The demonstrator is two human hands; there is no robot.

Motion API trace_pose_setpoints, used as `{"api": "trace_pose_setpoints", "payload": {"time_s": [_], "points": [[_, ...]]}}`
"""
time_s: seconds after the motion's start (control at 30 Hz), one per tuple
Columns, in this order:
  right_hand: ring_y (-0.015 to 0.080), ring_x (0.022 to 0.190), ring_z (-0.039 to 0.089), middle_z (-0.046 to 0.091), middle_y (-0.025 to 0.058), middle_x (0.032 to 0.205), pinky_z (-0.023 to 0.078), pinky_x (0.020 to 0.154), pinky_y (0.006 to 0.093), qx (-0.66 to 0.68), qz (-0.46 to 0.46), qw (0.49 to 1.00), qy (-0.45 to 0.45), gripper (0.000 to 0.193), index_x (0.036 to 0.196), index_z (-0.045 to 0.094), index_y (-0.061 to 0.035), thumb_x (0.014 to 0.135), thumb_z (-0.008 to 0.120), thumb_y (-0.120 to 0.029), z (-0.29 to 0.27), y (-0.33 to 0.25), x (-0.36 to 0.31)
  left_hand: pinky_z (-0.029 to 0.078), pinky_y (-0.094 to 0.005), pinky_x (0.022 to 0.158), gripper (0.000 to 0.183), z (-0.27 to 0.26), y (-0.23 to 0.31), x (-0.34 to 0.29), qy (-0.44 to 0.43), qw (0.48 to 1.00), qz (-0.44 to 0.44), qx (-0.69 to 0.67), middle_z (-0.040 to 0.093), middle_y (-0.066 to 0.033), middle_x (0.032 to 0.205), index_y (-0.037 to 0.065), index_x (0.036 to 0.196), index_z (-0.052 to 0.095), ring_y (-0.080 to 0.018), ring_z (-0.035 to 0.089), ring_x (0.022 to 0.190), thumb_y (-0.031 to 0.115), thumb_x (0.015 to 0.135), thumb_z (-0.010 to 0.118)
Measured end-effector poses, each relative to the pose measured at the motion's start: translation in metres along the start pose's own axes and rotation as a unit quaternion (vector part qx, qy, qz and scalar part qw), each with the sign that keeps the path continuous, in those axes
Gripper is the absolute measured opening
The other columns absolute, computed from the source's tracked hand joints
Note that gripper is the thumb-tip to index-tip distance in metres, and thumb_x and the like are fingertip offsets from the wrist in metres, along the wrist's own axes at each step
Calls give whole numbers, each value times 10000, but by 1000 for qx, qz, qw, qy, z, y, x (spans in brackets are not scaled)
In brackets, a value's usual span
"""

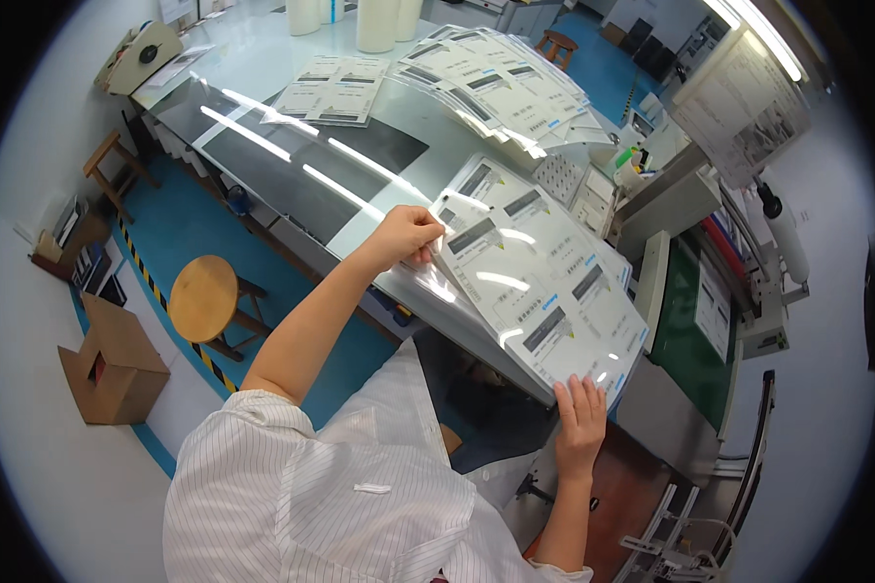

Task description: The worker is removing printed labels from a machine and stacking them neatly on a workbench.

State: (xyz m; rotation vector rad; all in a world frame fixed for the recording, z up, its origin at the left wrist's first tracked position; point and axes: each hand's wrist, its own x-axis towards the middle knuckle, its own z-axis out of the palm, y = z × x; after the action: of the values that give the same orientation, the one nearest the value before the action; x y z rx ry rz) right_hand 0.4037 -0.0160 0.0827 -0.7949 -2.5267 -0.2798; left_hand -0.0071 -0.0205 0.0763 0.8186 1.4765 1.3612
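Note:
A stack of glossy printed sheets [554, 272], white with grey panels and small blue marks, lies at the near right end of the glass-topped table. My left hand [405, 236] is at the stack's left edge, thumb and fingertips pinched on the edge of a sheet. Transparent film glints just below those fingers; whether it belongs to the same sheet I cannot tell. My right hand [580, 428] rests with fingers stretched out on the stack's near corner, holding nothing.
Further back on the glass-topped table [233, 83] are a fanned pile of printed sheets [501, 78], a smaller pile [335, 87] and white rolls [377, 24]. A machine with a green bed [685, 325] stands right. Wooden stool [204, 296] and open cardboard box [117, 364] are left.

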Motion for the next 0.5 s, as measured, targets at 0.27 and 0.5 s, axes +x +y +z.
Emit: {"api": "trace_pose_setpoints", "payload": {"time_s": [0.27, 0.5], "points": [[330, 1337, 410, 519, 128, 1378, 201, 1149, 506, 36, 138, 989, -50, 477, 1277, 606, -144, 863, 488, 62, 20, 7, 19, 413, -255, 507, 181, -2, -30, -36, 228, 923, 170, 257, 564, -27, 583, -29, 736, 600, -84, 493, 526, 123, 828, 635], [326, 1374, 365, 461, 130, 1440, 183, 1155, 501, 69, 186, 977, -73, 494, 1318, 583, -165, 883, 469, 39, 28, 5, 18, 421, -295, 531, 228, 8, -23, -31, 241, 901, 176, 314, 534, -73, 567, -34, 733, 564, -126, 489, 526, 154, 834, 644]]}}
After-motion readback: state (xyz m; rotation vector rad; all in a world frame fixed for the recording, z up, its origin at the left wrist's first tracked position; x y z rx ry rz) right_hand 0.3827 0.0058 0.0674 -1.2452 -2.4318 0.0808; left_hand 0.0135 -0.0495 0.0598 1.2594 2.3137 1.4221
